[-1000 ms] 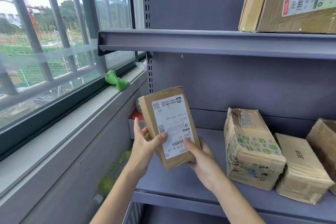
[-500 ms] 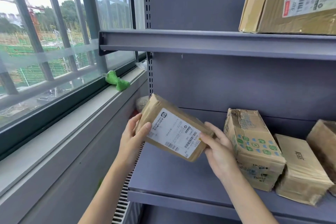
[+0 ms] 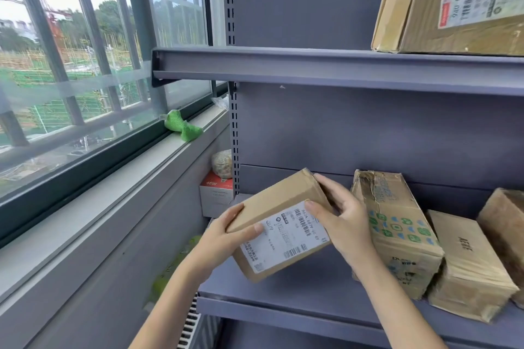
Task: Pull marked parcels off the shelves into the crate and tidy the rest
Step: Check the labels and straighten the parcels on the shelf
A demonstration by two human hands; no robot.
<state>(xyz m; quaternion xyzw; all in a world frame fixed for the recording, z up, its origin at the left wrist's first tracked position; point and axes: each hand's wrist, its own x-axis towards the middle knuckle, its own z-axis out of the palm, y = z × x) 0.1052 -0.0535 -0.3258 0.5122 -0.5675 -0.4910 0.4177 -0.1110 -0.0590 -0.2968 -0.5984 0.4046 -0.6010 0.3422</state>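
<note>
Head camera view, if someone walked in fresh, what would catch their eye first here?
First, the small brown parcel with a white label, held tilted in both hands over the lower shelf: left hand at its near corner, right hand on its far end. Next, the battered parcel with green symbols just right of it, and the bright green object on the window ledge.
</note>
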